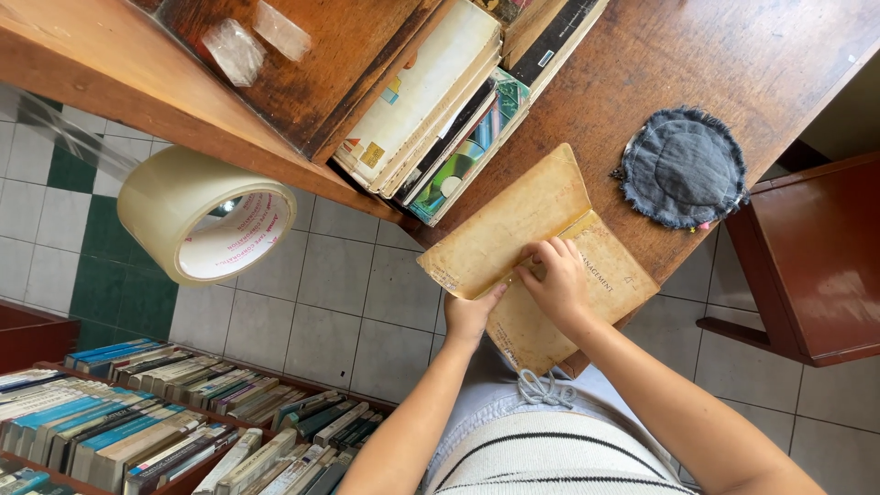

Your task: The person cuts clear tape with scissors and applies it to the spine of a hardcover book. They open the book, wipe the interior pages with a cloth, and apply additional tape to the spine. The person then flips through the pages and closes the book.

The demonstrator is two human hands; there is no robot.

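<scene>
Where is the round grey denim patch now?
The round grey denim patch lies on the brown wooden table, upper right in the head view, beside the old yellowed book.

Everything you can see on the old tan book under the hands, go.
The old tan book is a thin, yellowed volume with stained, worn paper or card covers and faint dark print on the right page. It lies open at the near edge of the wooden table, partly overhanging it, its left cover lifted and angled up. The left hand supports that cover from below at its edge; the right hand presses its fingers along the inner fold.
</scene>
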